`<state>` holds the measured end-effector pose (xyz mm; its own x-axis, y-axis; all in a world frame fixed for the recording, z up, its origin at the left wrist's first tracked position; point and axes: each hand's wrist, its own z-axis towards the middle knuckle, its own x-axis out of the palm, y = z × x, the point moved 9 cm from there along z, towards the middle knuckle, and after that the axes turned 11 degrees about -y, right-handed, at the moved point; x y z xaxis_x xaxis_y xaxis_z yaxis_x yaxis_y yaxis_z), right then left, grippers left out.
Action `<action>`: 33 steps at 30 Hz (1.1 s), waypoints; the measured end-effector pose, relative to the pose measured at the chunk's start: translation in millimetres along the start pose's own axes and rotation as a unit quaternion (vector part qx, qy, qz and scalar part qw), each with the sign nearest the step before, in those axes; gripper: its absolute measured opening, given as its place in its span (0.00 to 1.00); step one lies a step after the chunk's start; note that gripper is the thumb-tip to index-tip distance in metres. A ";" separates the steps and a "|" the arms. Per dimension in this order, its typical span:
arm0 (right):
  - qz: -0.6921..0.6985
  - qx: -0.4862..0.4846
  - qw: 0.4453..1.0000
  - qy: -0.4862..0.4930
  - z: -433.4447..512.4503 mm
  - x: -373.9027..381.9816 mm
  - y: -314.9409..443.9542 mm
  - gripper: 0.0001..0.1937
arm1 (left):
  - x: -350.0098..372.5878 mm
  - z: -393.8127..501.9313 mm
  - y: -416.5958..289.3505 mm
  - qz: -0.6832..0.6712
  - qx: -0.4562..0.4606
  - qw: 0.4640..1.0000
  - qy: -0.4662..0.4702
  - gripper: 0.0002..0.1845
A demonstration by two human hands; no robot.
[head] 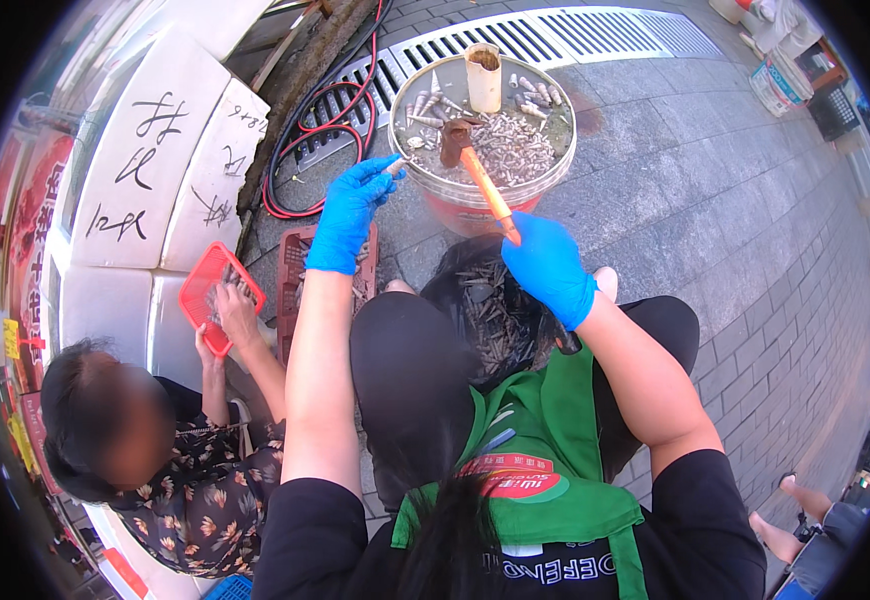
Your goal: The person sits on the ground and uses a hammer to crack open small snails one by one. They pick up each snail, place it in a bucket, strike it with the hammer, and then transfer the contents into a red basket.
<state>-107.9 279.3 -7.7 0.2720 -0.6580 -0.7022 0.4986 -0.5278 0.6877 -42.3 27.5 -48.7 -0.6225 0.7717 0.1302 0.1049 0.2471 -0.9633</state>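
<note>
My left hand, in a blue glove, pinches a spiral snail shell just off the left rim of a round bucket top. Gloved in blue too, my right hand grips the orange and black handle of a hammer. The hammer's rusty head is over the bucket top, at the left side of a heap of small shell pieces. Whole long shells lie behind the head, near an upright pale cup. Between my knees a black plastic bag holds many dark spiral shells.
At the left a person reaches into a red plastic basket of shells. A brown crate with shells stands beside my left forearm. White foam boxes, a coiled red and black hose and a drain grate lie beyond.
</note>
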 end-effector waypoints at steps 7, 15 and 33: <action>0.029 0.008 0.999 -0.017 0.0 -4.1 2.3 0.07 | 11.5 22.3 13.2 0.292 0.097 0.950 -0.055 0.14; 0.044 0.051 0.998 0.012 1.7 -1.0 -5.6 0.07 | -1.8 2.7 28.8 0.029 0.005 0.999 -0.035 0.17; 0.108 0.139 0.984 0.030 -2.6 7.7 -17.9 0.09 | -45.3 24.5 -2.6 0.385 0.366 0.824 -0.196 0.17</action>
<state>-112.6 285.1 -25.8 0.3992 -0.7422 -0.5383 0.1815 -0.5116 0.8399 -33.4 -22.5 -57.9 -0.8076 0.2501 -0.5341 0.1801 -0.7578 -0.6272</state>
